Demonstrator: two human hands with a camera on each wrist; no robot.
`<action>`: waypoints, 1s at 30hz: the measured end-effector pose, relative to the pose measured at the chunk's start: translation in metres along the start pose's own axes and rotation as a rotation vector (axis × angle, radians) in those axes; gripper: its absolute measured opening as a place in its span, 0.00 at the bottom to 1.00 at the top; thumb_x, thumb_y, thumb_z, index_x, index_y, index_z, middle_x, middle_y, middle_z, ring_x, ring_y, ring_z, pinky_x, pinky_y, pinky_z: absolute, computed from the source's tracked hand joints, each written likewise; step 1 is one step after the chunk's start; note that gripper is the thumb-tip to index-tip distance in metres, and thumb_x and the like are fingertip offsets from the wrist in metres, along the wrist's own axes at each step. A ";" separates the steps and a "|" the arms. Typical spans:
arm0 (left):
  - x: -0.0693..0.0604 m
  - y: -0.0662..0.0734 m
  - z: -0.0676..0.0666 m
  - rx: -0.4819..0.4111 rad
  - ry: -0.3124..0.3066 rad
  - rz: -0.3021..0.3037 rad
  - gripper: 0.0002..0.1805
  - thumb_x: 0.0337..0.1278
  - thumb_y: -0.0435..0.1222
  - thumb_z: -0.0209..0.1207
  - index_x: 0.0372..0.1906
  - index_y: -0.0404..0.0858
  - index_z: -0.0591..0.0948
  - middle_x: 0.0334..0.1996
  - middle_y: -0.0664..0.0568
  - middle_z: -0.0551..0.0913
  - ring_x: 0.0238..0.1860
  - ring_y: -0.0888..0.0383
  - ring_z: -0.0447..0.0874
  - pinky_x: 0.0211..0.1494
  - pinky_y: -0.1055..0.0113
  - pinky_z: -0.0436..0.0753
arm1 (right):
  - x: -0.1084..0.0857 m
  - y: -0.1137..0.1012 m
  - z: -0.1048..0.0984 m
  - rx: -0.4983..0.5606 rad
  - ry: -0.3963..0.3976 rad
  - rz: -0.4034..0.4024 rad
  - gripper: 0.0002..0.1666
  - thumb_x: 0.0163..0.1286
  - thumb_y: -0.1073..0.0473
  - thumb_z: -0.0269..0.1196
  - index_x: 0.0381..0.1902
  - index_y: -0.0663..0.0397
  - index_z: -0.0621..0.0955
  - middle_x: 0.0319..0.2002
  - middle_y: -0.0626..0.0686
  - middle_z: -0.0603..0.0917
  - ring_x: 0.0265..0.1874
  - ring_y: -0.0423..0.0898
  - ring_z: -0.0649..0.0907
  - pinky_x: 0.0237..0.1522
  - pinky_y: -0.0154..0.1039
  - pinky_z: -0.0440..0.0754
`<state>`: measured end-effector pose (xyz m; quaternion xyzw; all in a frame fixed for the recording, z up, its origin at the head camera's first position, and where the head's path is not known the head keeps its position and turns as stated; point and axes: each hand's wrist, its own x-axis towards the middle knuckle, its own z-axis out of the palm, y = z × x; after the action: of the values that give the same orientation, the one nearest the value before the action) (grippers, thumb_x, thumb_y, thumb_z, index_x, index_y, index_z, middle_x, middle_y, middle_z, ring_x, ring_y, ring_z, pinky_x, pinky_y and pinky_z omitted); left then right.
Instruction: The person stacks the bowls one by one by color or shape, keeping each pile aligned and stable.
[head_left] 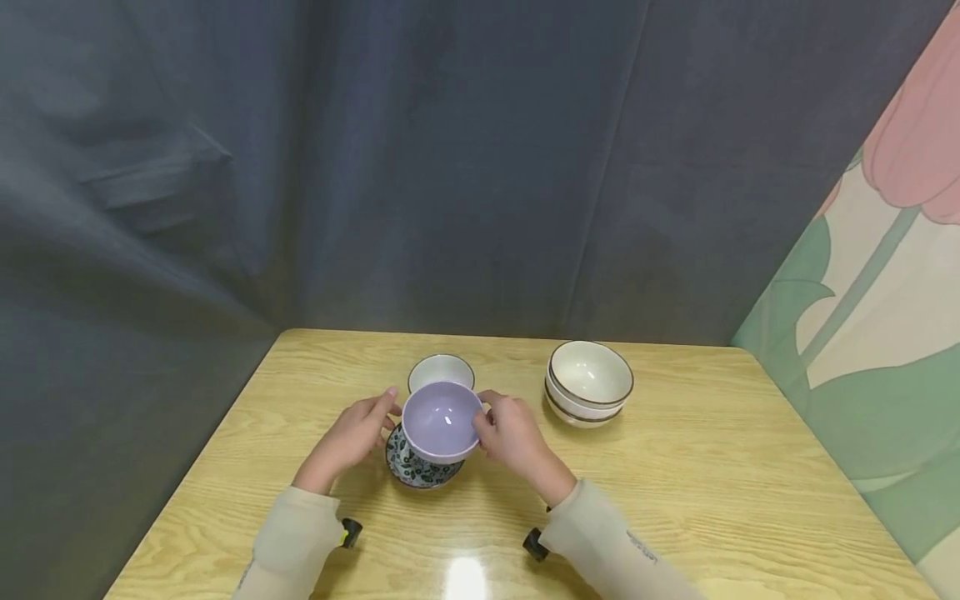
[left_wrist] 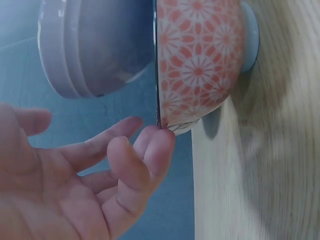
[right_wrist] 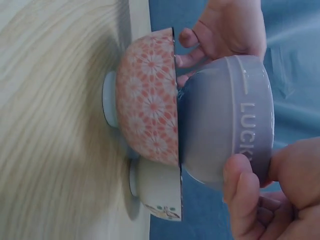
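Note:
My right hand [head_left: 517,437] pinches the rim of a purple bowl [head_left: 442,419], fingers outside and thumb at the edge. In the right wrist view the purple bowl [right_wrist: 225,120], with raised lettering, is tilted over a red-and-white patterned bowl [right_wrist: 150,100]. From the head that lower bowl shows a dark floral inside [head_left: 420,475]. My left hand [head_left: 352,437] is beside it, fingers loosely bent; in the left wrist view its fingertips [left_wrist: 160,145] touch or nearly touch the patterned bowl's rim [left_wrist: 157,85], and a gap separates them from the purple bowl.
A white bowl [head_left: 441,368] with a thin dark rim stands just behind the purple one. To the right is a stack of white bowls [head_left: 590,383] with brown rims. The wooden table [head_left: 712,467] meets a dark curtain [head_left: 465,167] at the back.

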<state>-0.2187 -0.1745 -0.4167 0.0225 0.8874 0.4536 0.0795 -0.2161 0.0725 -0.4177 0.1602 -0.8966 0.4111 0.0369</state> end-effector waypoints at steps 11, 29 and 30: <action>0.000 0.000 0.004 0.061 -0.046 0.114 0.16 0.71 0.37 0.53 0.53 0.30 0.82 0.42 0.43 0.83 0.27 0.53 0.81 0.28 0.63 0.81 | 0.003 -0.001 0.014 -0.009 -0.067 0.022 0.23 0.70 0.67 0.55 0.61 0.71 0.76 0.15 0.47 0.77 0.09 0.38 0.76 0.11 0.33 0.74; 0.002 0.003 0.019 0.175 0.008 0.142 0.10 0.61 0.27 0.59 0.44 0.28 0.85 0.32 0.47 0.83 0.35 0.56 0.79 0.35 0.65 0.80 | -0.002 0.009 0.017 0.004 -0.095 0.044 0.22 0.66 0.68 0.56 0.57 0.71 0.78 0.13 0.47 0.77 0.06 0.37 0.74 0.10 0.34 0.74; 0.002 0.003 0.020 0.179 0.011 0.148 0.10 0.60 0.26 0.59 0.44 0.28 0.85 0.32 0.47 0.83 0.34 0.56 0.79 0.35 0.65 0.80 | -0.002 0.009 0.018 0.003 -0.094 0.044 0.22 0.66 0.68 0.56 0.57 0.71 0.78 0.13 0.47 0.77 0.06 0.37 0.74 0.10 0.34 0.74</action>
<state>-0.2174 -0.1563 -0.4256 0.0922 0.9206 0.3774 0.0385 -0.2162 0.0654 -0.4364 0.1594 -0.9001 0.4052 -0.0144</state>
